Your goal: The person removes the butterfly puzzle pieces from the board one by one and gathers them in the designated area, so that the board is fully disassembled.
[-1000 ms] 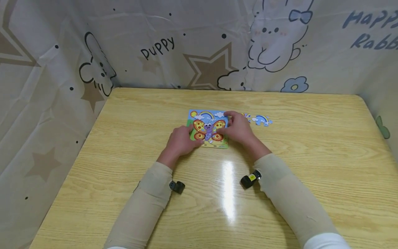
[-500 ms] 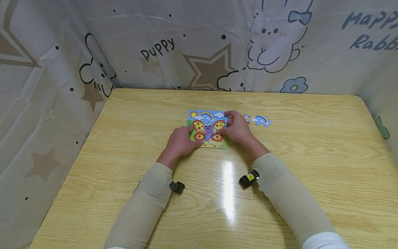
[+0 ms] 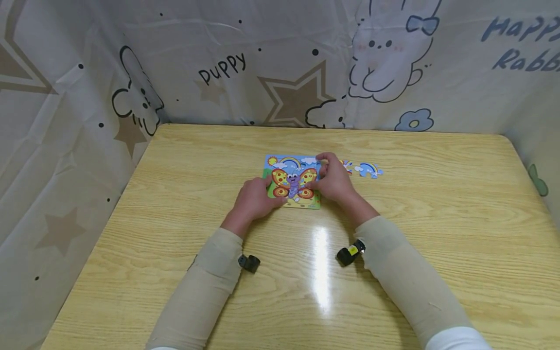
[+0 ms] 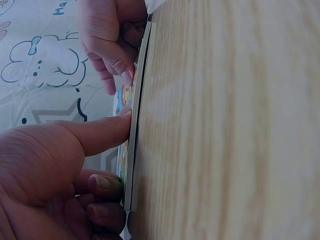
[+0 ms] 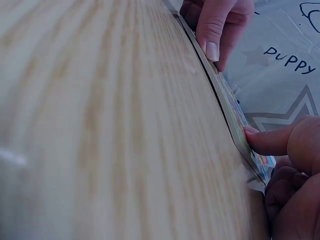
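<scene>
Head view: puzzle board (image 3: pixel 294 181) is at the centre of the frame, on the tabletop (image 3: pixel 280 291).
Left hand (image 3: pixel 253 199): grip is clamped on the board's left side.
Right hand (image 3: pixel 334 181): grip is clamped on the board's right side.
Risk: uneven thumb pressure — so I judge — could loosen a fitted part.
Count: one board, two hands, two loose pieces — one rainbow piece (image 3: pixel 369 170), one patterned piece (image 3: pixel 347 166) partly hidden by the right hand.

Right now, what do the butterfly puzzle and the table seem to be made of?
Butterfly puzzle: perhaps thin wood or thick cardboard, with a printed face; its side edge looks plain and pale. Table: wood or wood-look laminate, glossy; it shows grain and a bright reflection.
</scene>
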Tool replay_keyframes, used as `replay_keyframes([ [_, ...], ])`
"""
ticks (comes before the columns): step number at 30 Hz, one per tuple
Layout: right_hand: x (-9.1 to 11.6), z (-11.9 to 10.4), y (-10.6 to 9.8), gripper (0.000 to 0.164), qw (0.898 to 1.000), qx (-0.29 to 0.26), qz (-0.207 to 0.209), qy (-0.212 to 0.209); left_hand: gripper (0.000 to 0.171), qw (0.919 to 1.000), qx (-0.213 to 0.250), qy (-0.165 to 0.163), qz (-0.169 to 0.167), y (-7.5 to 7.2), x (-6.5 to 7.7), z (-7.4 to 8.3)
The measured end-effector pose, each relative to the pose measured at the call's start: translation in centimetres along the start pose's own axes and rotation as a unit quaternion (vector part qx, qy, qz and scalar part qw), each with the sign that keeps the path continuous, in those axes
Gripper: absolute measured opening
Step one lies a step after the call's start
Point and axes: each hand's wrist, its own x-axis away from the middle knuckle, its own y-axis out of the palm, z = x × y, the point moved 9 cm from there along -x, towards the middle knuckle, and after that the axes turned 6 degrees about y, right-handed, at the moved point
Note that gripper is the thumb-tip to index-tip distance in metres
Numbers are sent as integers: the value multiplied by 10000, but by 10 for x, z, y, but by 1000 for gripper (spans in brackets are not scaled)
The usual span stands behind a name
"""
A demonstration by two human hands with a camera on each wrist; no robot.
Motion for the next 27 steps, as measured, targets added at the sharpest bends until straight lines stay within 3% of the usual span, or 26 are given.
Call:
replay_keyframes([
  [10, 2, -4, 1, 75, 9995, -150, -35, -266, 81, 10000, -16, 0, 26, -1, 0, 1],
  [27, -1, 1, -2, 71, 9999, 0, -48, -110, 77, 9998, -163, 132, 42, -2, 0, 3],
])
